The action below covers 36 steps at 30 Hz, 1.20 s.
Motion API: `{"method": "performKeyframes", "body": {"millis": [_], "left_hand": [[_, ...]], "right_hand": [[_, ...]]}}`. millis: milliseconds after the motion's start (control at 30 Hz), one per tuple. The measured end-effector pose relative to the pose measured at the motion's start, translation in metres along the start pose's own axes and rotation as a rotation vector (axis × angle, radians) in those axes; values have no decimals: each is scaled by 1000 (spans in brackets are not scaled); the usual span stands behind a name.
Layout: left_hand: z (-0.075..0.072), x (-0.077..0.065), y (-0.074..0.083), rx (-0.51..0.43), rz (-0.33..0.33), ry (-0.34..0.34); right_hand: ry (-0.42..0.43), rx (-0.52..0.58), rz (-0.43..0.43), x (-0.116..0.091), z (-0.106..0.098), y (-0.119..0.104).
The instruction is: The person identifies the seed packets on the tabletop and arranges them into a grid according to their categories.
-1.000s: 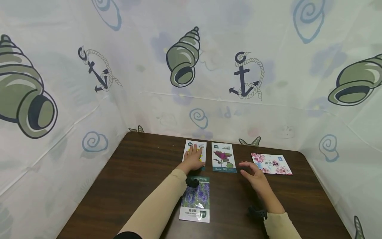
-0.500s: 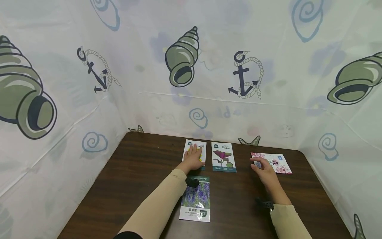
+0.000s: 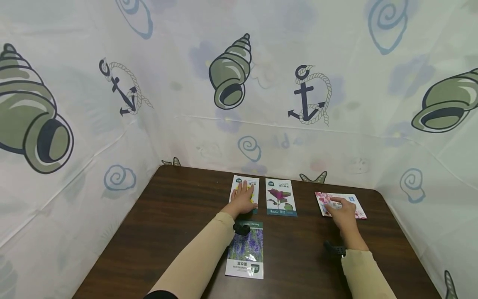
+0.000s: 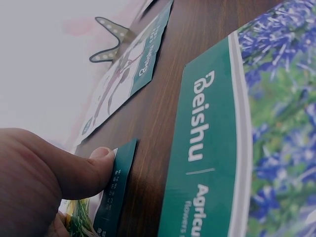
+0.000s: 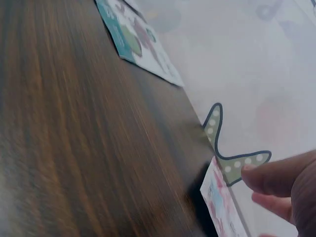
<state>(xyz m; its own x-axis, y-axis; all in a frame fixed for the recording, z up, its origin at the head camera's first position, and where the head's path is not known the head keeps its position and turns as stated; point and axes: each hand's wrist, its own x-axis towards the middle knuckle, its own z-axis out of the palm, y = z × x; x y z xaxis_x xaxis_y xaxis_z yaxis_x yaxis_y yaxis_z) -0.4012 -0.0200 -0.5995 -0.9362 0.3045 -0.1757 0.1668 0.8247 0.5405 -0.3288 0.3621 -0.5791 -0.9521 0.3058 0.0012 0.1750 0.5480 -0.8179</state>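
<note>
My left hand rests with spread, straight fingers on a seed packet with yellow flowers, hiding most of it. In the left wrist view the thumb lies along the packet's green end. My right hand is over a pink-blossom packet at the far right, fingers loosely bent. The right wrist view shows the thumb above that packet, apart from it. Between the hands lies a packet with a magenta flower. A larger lavender packet lies nearer, partly under the left wrist.
Everything lies flat on a dark wood-grain table with rounded far corners. A pale cloth wall printed with shells and anchors stands close behind the table and along its sides.
My right hand has moved to the right, from beside the pink-blossom packet to over it. The left hand has stayed on the yellow-flower packet.
</note>
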Motion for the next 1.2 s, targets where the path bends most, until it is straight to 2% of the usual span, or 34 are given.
{"method": "performKeyframes", "body": {"millis": [200,433,700,967,1200], "left_hand": [[-1,1,0,-17,2,-8],[-1,3,1,-15,-6,-21],[-6,-1,2,-10,-5,-30],[-6,3,1,-25,-4,-7],[-2,7,-2,-25,-12,-33]], "right_hand": [[39,-122,46,12,-4,3],[-14,-202,88,22,-10,3],[-92,-432,10,28,-12,8],[-162,-444,39,30,-21,1],[-186,-454,30,29,-20,8]]}}
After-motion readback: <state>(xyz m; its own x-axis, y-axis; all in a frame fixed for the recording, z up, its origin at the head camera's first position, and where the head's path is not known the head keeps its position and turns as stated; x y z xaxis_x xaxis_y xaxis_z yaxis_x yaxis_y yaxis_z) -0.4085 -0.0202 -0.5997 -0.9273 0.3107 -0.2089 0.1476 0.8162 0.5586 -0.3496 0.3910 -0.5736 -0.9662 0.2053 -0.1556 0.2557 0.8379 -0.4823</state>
